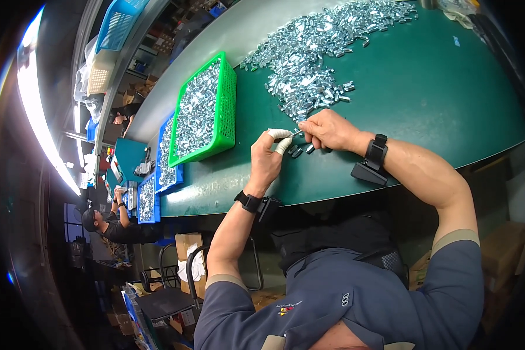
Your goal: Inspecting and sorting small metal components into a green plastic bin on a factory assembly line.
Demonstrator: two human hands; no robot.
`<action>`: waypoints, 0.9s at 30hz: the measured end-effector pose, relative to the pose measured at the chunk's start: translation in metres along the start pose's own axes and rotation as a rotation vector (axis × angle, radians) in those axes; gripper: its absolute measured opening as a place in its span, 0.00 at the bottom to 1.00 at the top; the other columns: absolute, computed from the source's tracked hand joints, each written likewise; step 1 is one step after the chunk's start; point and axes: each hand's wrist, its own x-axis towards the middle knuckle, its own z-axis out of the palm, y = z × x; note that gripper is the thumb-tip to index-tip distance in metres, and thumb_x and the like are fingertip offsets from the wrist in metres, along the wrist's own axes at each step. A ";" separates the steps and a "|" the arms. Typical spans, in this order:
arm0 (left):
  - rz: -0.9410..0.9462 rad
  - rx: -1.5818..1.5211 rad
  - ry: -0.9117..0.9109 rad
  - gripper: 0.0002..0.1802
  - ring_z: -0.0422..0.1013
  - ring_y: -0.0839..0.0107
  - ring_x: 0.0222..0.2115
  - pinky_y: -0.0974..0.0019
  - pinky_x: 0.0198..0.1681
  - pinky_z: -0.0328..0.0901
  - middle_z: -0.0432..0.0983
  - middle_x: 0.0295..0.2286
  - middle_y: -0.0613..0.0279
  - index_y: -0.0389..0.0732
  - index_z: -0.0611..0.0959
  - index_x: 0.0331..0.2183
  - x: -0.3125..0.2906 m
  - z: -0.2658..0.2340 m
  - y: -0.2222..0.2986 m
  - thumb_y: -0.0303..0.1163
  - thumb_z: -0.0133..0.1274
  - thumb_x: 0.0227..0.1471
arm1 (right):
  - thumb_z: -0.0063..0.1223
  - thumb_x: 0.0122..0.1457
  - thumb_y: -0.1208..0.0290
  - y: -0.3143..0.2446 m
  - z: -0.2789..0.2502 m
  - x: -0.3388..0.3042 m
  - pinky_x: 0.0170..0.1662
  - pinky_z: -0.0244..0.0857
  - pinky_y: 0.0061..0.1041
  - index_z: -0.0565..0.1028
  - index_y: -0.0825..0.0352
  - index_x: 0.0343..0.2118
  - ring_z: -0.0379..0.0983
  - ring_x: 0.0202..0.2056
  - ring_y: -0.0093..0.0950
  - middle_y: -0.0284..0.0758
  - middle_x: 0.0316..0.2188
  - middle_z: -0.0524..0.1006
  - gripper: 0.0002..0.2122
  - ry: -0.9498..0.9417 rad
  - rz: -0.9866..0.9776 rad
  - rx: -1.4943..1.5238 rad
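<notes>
Over the green tabletop, my left hand (266, 157) is closed in a pinch, with white coverings on its thumb and a finger. Opposite it, the fingers of my right hand (331, 129) are pressed together. A slim, shiny metal piece (297, 133) spans the gap between both sets of fingertips; its ends are hidden by the fingers. Just below the hands lie several loose small metal pieces (296, 151). Beyond the hands spreads a large heap of small silvery metal pieces (303, 64). Both wrists wear black straps with dark devices attached.
Left of the heap, a green basket (228, 111) full of metal pieces stands on the table (414, 93). Blue trays (170, 182) of similar pieces sit beside it. Another person (122, 227) works at the far left. A black chair (166, 302) stands below the table edge.
</notes>
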 end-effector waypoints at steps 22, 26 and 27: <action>0.100 0.383 0.169 0.08 0.78 0.66 0.35 0.64 0.42 0.71 0.82 0.34 0.57 0.38 0.85 0.38 0.020 -0.068 -0.006 0.25 0.64 0.54 | 0.45 0.70 0.53 0.012 -0.002 0.007 0.23 0.64 0.24 0.78 0.68 0.24 0.69 0.17 0.20 0.30 0.15 0.75 0.24 0.221 -0.056 0.227; 0.128 0.695 0.256 0.12 0.76 0.58 0.41 0.58 0.47 0.70 0.81 0.38 0.54 0.40 0.84 0.42 0.043 -0.109 -0.021 0.25 0.62 0.54 | 0.46 0.71 0.53 0.007 -0.003 0.006 0.23 0.63 0.23 0.78 0.67 0.23 0.68 0.17 0.19 0.29 0.15 0.75 0.24 0.324 -0.069 0.235; 0.202 0.728 0.257 0.13 0.75 0.56 0.42 0.56 0.48 0.69 0.80 0.39 0.53 0.41 0.84 0.43 0.051 -0.107 -0.022 0.25 0.61 0.54 | 0.46 0.71 0.53 0.005 -0.003 0.004 0.23 0.63 0.23 0.78 0.67 0.23 0.68 0.17 0.19 0.29 0.15 0.75 0.24 0.305 -0.060 0.227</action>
